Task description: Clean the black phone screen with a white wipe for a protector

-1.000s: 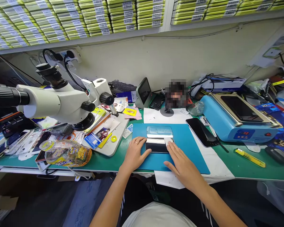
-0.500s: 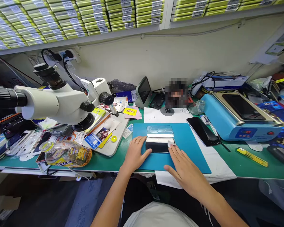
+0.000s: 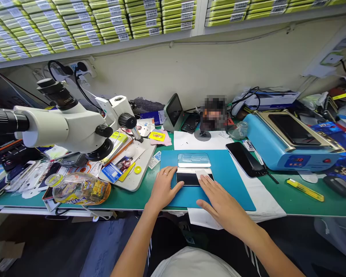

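Observation:
A phone with a glossy black screen (image 3: 187, 178) lies crosswise on the blue mat (image 3: 236, 192), a pale strip along its far edge. My left hand (image 3: 165, 188) holds its left end, thumb on the near left corner and fingers by the far left one. Under the flat fingertips of my right hand (image 3: 222, 198), a small white wipe (image 3: 200, 174) is pressed on the screen's right half. Just beyond the phone lies a pale, see-through phone-sized panel (image 3: 193, 160) with whitish marks.
At left stand a microscope (image 3: 54, 127) and a plastic bottle (image 3: 80, 188). To the right are another black phone (image 3: 245, 159), a blue heating plate machine (image 3: 288, 150) and a yellow cutter knife (image 3: 305, 190). A small screen device (image 3: 174, 112) stands behind the mat.
My right hand has slid the white wipe leftward over the black screen. My left hand keeps its place on the phone. The whole view has shifted slightly.

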